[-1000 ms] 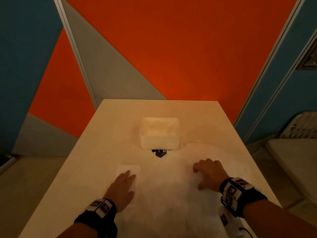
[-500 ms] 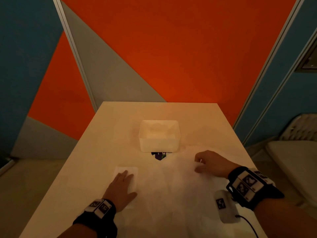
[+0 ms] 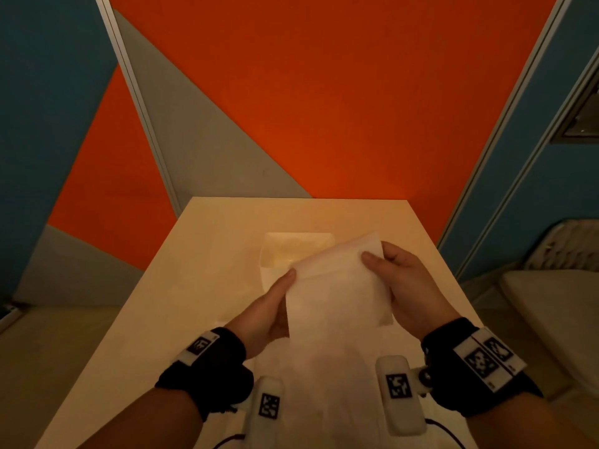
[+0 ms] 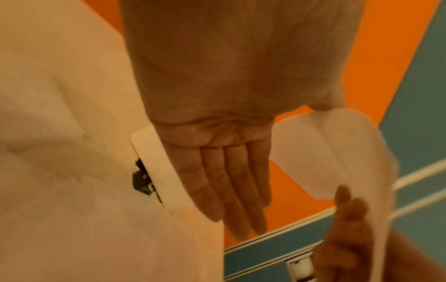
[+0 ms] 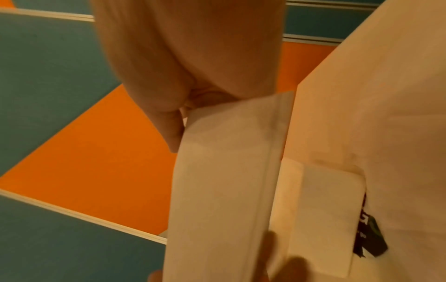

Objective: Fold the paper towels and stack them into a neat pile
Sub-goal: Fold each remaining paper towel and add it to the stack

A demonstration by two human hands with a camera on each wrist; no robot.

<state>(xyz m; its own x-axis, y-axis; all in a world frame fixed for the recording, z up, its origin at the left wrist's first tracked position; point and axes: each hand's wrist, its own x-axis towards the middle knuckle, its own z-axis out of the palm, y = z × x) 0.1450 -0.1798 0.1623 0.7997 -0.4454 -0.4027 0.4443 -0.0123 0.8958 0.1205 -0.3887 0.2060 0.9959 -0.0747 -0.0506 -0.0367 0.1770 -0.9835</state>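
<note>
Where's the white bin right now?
Head view: the white bin sits on the table at centre, partly hidden behind the paper towel held up between the left hand and right hand.

Two hands, the left hand [image 3: 270, 311] and the right hand [image 3: 410, 291]. One paper towel [image 3: 337, 296] in the air. One white tub [image 3: 278, 257]. One tabletop [image 3: 201, 270]. Two black wristbands [image 3: 210, 367].

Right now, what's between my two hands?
In the head view, a white paper towel spans the gap, lifted above the table; the left hand and right hand each hold one side.
</note>
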